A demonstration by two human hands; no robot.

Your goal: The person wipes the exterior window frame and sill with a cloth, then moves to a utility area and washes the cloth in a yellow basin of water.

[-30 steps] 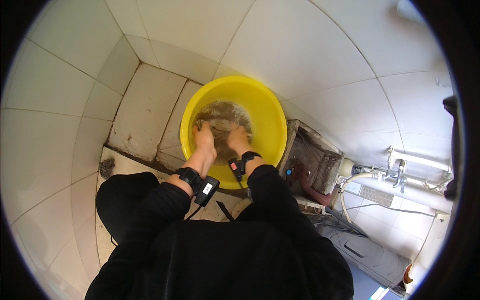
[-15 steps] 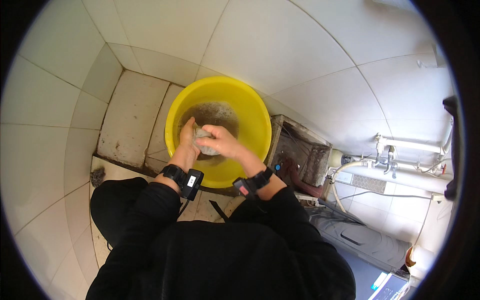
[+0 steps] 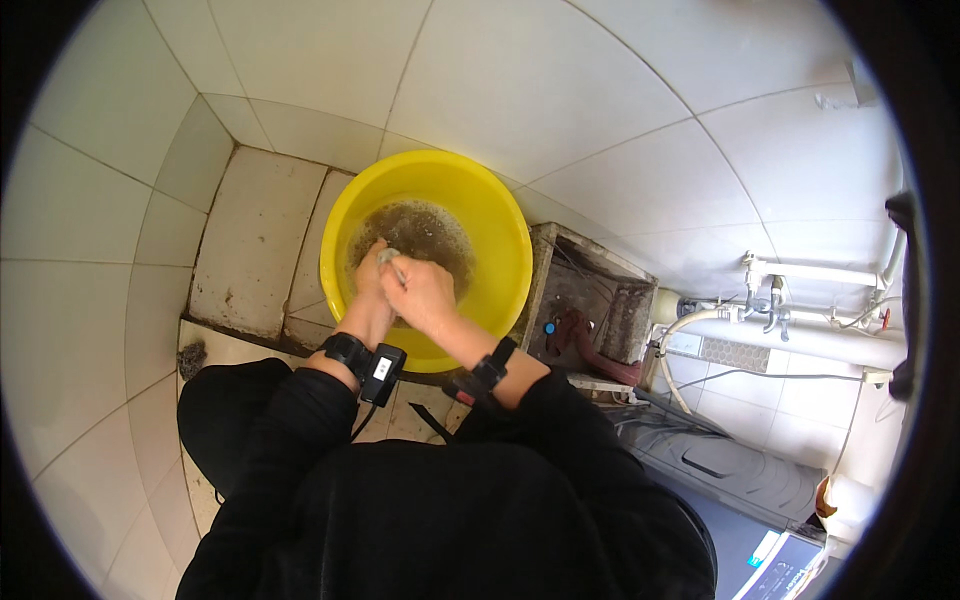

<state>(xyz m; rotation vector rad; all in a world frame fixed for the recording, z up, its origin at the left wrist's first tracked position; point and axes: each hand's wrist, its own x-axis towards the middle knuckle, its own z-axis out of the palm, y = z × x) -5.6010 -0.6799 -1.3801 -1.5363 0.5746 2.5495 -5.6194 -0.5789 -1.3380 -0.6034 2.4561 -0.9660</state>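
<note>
A yellow basin (image 3: 505, 260) holds murky, sudsy brown water (image 3: 425, 228). Both my hands are inside its rim, close together over the near-left side of the water. My right hand (image 3: 422, 295) is closed like a fist around a wet, greyish-white cloth (image 3: 388, 257), of which only a small bunched end shows. Pressed against the same cloth from the left is my left hand (image 3: 370, 288), its fingers mostly hidden behind the right. A black strapped device sits on each wrist.
Right of the basin stands a grimy stone trough (image 3: 590, 300) with a reddish-brown hose or cloth (image 3: 572, 330) in it. White pipes and taps (image 3: 765, 290) run along the right wall. A grey machine (image 3: 720, 480) stands at the lower right. A stone slab (image 3: 255, 240) lies left.
The cloth, more exposed before, is now mostly covered by my right hand, which has closed over it and moved left against my left hand. The view has shifted slightly.
</note>
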